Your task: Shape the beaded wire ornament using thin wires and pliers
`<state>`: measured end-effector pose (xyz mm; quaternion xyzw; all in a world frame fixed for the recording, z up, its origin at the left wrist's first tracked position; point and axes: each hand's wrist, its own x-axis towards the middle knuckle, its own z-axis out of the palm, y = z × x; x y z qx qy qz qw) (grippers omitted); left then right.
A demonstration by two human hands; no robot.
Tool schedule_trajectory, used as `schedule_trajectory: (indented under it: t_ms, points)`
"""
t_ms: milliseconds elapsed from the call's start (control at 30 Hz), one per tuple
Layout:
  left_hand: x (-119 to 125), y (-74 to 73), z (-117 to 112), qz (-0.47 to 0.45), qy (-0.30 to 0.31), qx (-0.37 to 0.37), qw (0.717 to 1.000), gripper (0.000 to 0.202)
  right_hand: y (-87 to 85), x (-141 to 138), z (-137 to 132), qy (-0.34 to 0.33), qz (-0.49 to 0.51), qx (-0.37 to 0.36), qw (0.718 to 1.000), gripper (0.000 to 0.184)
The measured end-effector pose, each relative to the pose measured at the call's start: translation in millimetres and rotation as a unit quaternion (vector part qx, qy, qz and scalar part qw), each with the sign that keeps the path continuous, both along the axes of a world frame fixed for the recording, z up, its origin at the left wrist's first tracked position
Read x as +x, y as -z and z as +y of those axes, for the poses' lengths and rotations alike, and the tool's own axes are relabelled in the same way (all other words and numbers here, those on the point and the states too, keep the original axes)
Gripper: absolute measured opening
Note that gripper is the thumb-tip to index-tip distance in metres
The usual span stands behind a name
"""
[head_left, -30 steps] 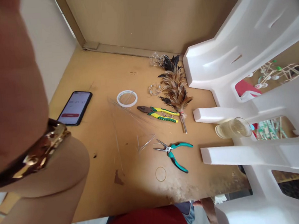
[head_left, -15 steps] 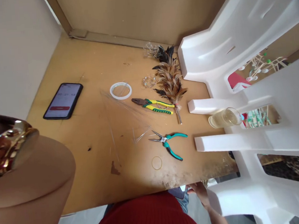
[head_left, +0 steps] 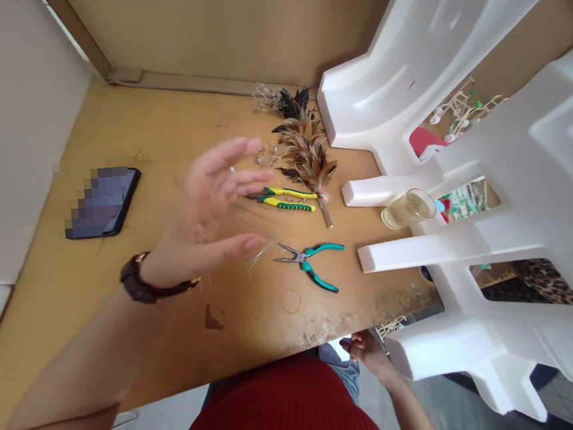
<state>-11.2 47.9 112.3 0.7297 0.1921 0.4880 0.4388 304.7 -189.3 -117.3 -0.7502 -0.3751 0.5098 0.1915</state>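
My left hand, with a dark watch strap at the wrist, hovers above the table, fingers spread and holding nothing. Under it, yellow-green combination pliers are partly covered, and the white ring-shaped roll is almost wholly hidden. Teal-handled long-nose pliers lie with handles apart, beside thin wire pieces and a rubber band. My right hand is low, below the table edge by my lap. Its fingers are closed at the edge of a flat, bright-faced object, partly hidden by the table.
A brown-and-black feather bundle lies near the back, with tangled clear wire loops and a small beaded loop beside it. A phone lies at left. A glass of pale liquid stands by the white slatted plastic chair.
My left hand has swung from close to the camera at far left to over the table's middle. My right hand has stayed low. The whole view has shifted slightly.
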Motion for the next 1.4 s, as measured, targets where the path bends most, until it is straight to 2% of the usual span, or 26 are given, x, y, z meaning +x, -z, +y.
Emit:
schedule_trajectory:
  t_ms: [100, 200, 400, 733, 1133, 1400]
  points:
    - [2.8, 17.2, -1.0, 0.013, 0.004, -0.038, 0.999, 0.074, 1.3, 1.2, -2.3, 0.005, 0.056, 0.003, 0.998, 0.025]
    - [2.7, 23.3, -4.7, 0.030, 0.005, -0.046, 0.998, 0.074, 1.1, 2.4, -3.7, 0.013, 0.092, 0.003, 0.996, 0.028]
    - [4.9, 26.4, -10.8, 0.051, 0.004, -0.047, 0.998, 0.070, 3.2, 1.0, -7.1, 0.027, 0.124, 0.009, 0.992, 0.035]
    - [10.4, 33.2, -26.2, 0.071, 0.002, -0.048, 0.996, 0.066, 10.3, -4.1, -16.0, 0.059, 0.108, 0.037, 0.992, 0.057]
    - [5.8, 32.7, -31.1, 0.079, -0.035, -0.073, 0.994, 0.065, 19.1, -7.8, -17.3, 0.056, 0.082, 0.070, 0.993, 0.056]
    - [7.2, 38.2, -32.9, 0.063, -0.024, -0.060, 0.996, 0.064, 29.5, -5.5, -22.4, 0.060, 0.060, 0.089, 0.992, 0.053]
